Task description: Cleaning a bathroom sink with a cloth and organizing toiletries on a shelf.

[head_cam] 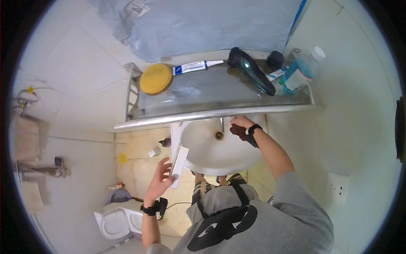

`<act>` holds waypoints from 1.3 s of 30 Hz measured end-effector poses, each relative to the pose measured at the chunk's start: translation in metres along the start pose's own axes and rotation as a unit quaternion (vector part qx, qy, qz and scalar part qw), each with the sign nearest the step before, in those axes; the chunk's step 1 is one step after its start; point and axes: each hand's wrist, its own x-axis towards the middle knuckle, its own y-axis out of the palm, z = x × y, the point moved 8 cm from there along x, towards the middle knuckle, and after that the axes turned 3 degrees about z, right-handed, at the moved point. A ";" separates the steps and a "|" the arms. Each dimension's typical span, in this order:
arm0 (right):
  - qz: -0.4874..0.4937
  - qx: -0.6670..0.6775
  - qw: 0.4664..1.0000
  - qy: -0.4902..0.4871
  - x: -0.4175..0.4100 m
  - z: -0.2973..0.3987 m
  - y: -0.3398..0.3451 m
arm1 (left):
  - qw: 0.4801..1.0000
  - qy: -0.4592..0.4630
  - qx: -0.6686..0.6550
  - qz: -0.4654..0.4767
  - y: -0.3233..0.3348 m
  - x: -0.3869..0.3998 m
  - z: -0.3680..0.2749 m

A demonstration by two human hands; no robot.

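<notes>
My left hand (161, 180) holds a long narrow white box (179, 165) by its lower end, left of the white washbasin (219, 158). At the basin's back right rim, beside the faucet (222, 124), my right hand (241, 121) is at a dark reddish-brown cloth (238, 132); the shelf edge partly hides the fingers, so its grip is unclear. On the glass shelf (203, 92) above lie a round yellow object (156, 78), a white and blue tube (193, 67), a black electric shaver or similar device (252, 71), and a bottle of blue liquid (298, 76).
A metal rail (215, 113) runs along the shelf's front, above the basin. A black round cap or jar (275, 60) stands near the blue bottle. A toilet (115, 223) is at lower left. Small bottles (154, 153) stand on the tiled floor. A wall socket (338, 188) is at right.
</notes>
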 end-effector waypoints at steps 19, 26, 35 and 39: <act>-0.038 0.232 0.971 0.053 -0.052 -0.128 0.071 | 0.998 -0.015 -0.027 0.051 -0.015 0.009 -0.279; -0.082 0.292 0.952 0.041 -0.077 -0.128 0.066 | 0.996 -0.026 0.039 0.076 -0.022 0.060 -0.298; -0.122 0.320 0.937 0.064 -0.101 -0.155 0.085 | 0.984 -0.074 0.097 0.127 0.000 0.115 -0.300; -0.148 0.304 0.939 0.060 -0.110 -0.160 0.081 | 0.983 -0.072 0.080 0.146 -0.006 0.141 -0.287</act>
